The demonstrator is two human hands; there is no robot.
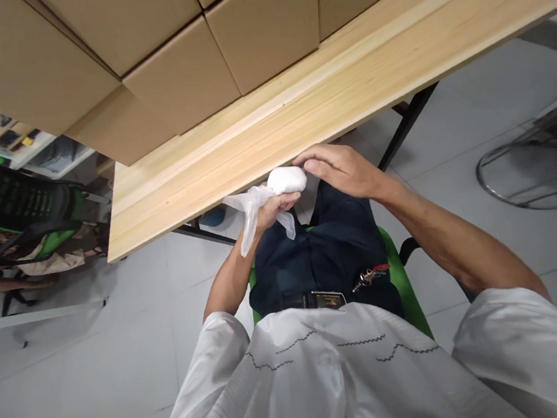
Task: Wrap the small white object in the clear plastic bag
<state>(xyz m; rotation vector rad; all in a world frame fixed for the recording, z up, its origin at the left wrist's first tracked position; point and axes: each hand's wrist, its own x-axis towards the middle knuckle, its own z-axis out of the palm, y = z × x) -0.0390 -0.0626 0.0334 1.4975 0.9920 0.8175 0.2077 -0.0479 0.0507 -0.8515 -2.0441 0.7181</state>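
Just past the table's front edge, above my lap, my left hand [275, 211] grips a smooth, rounded white bundle [288, 180] from below. Thin, translucent plastic bag film [253, 208] hangs loose from it over my wrist. What the bundle contains cannot be made out. My right hand [338, 167] is at the bundle's right end, its fingers stretched out and slightly bent. The fingertips are very close to the white surface; whether they touch it is unclear.
Large cardboard boxes [263, 29] are stacked along the back of the wooden table [345, 87]. A green-and-black chair [16, 205] and part of another person [20, 282] are at the left. A round metal stool frame [540, 206] stands at the right.
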